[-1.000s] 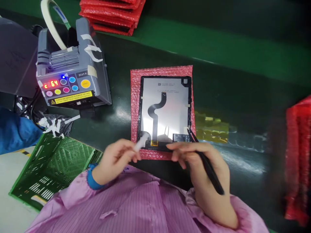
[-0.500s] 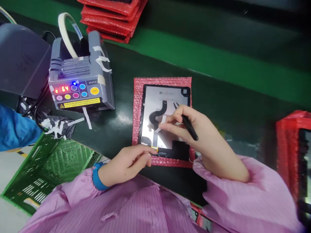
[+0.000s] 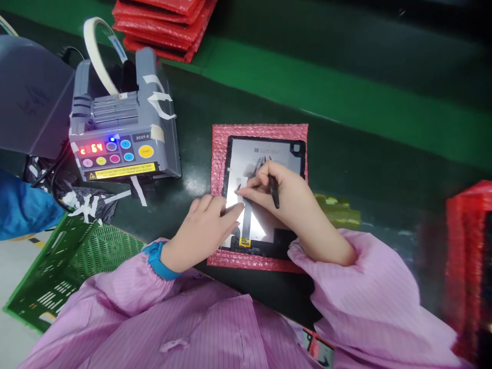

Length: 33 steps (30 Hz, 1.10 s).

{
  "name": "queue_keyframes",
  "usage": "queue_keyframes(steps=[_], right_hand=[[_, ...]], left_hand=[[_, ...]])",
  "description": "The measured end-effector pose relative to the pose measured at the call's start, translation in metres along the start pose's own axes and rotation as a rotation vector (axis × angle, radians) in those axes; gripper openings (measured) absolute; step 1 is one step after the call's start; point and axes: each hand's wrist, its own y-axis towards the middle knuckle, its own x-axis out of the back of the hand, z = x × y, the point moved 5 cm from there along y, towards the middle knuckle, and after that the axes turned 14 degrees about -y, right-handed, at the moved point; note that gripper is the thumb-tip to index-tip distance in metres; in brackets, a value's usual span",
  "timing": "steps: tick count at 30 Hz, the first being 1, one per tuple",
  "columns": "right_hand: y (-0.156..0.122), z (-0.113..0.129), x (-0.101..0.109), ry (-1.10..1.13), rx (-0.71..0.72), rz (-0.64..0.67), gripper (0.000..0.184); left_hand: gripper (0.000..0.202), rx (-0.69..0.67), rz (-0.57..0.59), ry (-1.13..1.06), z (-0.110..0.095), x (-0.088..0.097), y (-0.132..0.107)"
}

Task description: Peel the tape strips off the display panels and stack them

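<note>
A tablet screen panel, its silvery back facing up, lies on a pink bubble-wrap pouch. My right hand is over its middle, with black tweezers tucked in the fingers and pointing away from me. At its thumb and fingertip is a whitish tape strip, against the panel. My left hand rests palm down at the panel's left edge, fingers bent and thumb apart, the thumb reaching towards the right fingertips. Below the hands runs a grey flat cable with a yellow end. My fingers hide its upper part.
A grey tape dispenser stands at the left, tape scraps beside it. Red bubble pouches are stacked behind, more red pouches at right. Yellow film lies right of the panel. A green crate is lower left.
My left hand has moved up from the panel's bottom edge, uncovering the cable's yellow end. My right hand has shifted left and lower with the tweezers. The dark curved cable part is now mostly hidden.
</note>
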Motion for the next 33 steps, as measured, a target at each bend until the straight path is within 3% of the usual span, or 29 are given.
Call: queue_keyframes(steps=[7, 10, 12, 15, 20, 23, 27, 33], right_hand=[[0.022, 0.002, -0.001, -0.030, -0.068, -0.173, 0.047], [0.032, 0.002, 0.009, -0.126, -0.123, -0.284, 0.042], [0.024, -0.001, 0.020, -0.166, -0.144, -0.333, 0.039], [-0.022, -0.015, 0.040, -0.197, -0.144, -0.393, 0.033], [-0.133, -0.060, 0.061, -0.227, -0.214, -0.483, 0.037], [-0.163, -0.077, 0.065, -0.103, -0.238, -0.529, 0.040], [-0.143, -0.063, 0.060, 0.049, -0.124, -0.478, 0.036], [-0.057, -0.016, 0.030, 0.005, 0.142, -0.182, 0.028]], left_hand=[[0.035, 0.009, 0.021, 0.003, 0.005, -0.007, -0.004], [0.036, 0.022, 0.047, -0.012, 0.008, -0.006, -0.003], [0.035, 0.050, 0.054, -0.015, 0.008, -0.003, -0.004], [0.029, 0.040, 0.067, -0.039, -0.006, -0.001, -0.007], [0.025, -0.143, 0.144, -0.180, -0.049, -0.013, -0.011], [0.025, -0.118, 0.112, -0.159, -0.055, -0.019, -0.005], [0.026, -0.020, 0.010, -0.092, -0.040, -0.011, -0.001], [0.026, 0.154, -0.112, -0.024, -0.008, 0.008, -0.011]])
